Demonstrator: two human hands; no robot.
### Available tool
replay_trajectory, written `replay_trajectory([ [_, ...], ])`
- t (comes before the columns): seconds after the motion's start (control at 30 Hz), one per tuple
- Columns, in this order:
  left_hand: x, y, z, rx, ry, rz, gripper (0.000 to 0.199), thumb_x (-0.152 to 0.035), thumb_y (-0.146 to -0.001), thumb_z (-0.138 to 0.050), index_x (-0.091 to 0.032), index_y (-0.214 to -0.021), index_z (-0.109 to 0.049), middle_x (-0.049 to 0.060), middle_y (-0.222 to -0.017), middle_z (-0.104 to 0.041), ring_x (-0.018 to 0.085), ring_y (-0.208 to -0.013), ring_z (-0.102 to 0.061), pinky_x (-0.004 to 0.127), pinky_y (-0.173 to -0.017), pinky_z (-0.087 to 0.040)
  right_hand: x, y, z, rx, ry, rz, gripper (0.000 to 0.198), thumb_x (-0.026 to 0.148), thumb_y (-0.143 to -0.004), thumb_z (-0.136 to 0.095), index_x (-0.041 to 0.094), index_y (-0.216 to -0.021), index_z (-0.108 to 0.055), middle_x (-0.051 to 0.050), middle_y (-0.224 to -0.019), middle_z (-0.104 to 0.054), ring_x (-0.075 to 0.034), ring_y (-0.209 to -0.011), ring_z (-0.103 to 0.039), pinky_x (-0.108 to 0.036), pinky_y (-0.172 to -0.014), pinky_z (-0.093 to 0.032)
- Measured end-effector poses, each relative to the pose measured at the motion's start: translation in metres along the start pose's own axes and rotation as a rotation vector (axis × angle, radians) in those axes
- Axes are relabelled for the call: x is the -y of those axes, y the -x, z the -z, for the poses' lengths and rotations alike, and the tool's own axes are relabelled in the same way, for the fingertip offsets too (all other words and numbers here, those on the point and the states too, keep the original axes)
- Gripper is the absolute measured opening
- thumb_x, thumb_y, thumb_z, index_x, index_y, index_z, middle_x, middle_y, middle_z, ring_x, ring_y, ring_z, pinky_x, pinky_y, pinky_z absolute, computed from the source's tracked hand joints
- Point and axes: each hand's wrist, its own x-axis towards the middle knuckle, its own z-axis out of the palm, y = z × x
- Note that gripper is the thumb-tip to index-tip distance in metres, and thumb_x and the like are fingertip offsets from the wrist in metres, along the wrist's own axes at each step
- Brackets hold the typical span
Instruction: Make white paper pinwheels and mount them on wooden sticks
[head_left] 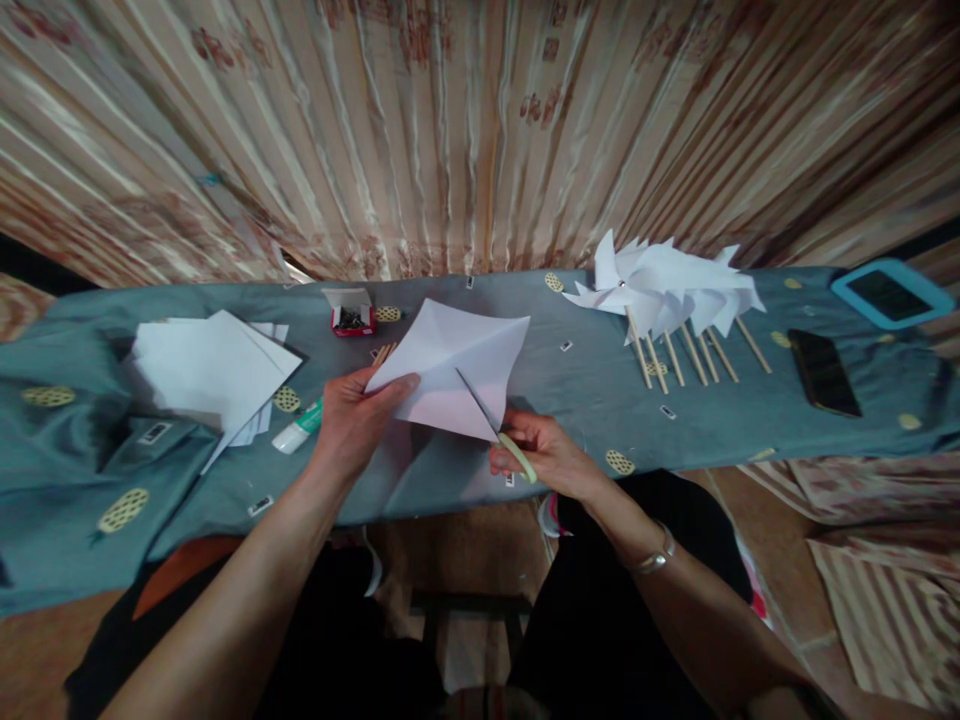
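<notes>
A white square sheet of paper (457,345) with creases running toward its middle is held up over the table. My left hand (356,415) pinches its left corner, thumb on top. In my right hand (544,452) is a pair of scissors (517,455) with pale green handles, fingers closed around them. The scissors are at the paper's near right corner, a dark blade lying across the sheet toward its centre. Part of the scissors is hidden by the paper and fingers. Beside my left hand lies a glue stick (298,428) with a green and white body.
A stack of white paper (202,365) lies at left. Behind the held sheet are an open red box of small dark items (352,318) and wooden sticks (384,353). Several paper pinwheels (660,285) on sticks, a phone (825,372) and a blue-framed device (892,292) lie at right.
</notes>
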Motion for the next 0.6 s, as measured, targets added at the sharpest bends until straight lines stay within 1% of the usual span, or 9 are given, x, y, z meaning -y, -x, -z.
replay_trajectory([
  [0.2, 0.0005, 0.0007, 0.0002, 0.01, 0.026, -0.007, 0.024, -0.03, -0.058, -0.083, -0.016, -0.076, -0.076, 0.002, -0.072, -0.072, 0.013, -0.057, -0.059, 0.025, -0.057, -0.046, 0.0012, 0.0003, -0.0002, 0.003, 0.016, 0.006, 0.046, 0.043, -0.057, -0.087, 0.017, -0.087, -0.061, 0.005, -0.065, -0.063, -0.006, -0.057, -0.058, -0.02, -0.055, -0.047],
  [0.37, -0.0004, 0.0016, -0.0002, -0.007, 0.004, -0.006, 0.023, -0.029, -0.058, -0.082, -0.015, -0.075, -0.076, 0.002, -0.071, -0.072, 0.013, -0.057, -0.058, 0.025, -0.056, -0.045, 0.0015, 0.0, -0.0001, 0.008, 0.037, 0.004, 0.045, 0.04, -0.058, -0.086, 0.017, -0.089, -0.062, 0.005, -0.066, -0.064, -0.007, -0.058, -0.059, -0.02, -0.055, -0.047],
  [0.5, -0.0008, 0.0011, -0.001, -0.006, 0.025, -0.012, 0.024, -0.029, -0.056, -0.083, -0.015, -0.074, -0.076, 0.002, -0.07, -0.072, 0.013, -0.057, -0.058, 0.025, -0.056, -0.045, 0.0009, -0.0007, 0.0004, -0.003, 0.053, 0.002, 0.046, 0.041, -0.056, -0.087, 0.017, -0.086, -0.062, 0.004, -0.065, -0.064, -0.007, -0.057, -0.058, -0.02, -0.053, -0.045],
  [0.6, -0.0011, 0.0014, -0.0018, -0.006, 0.018, -0.008, 0.024, -0.03, -0.056, -0.083, -0.014, -0.073, -0.075, 0.002, -0.068, -0.071, 0.013, -0.055, -0.057, 0.024, -0.053, -0.044, 0.0001, -0.0014, 0.0015, 0.004, 0.068, 0.013, 0.045, 0.044, -0.058, -0.086, 0.018, -0.085, -0.061, 0.004, -0.066, -0.064, -0.008, -0.057, -0.058, -0.021, -0.053, -0.045],
])
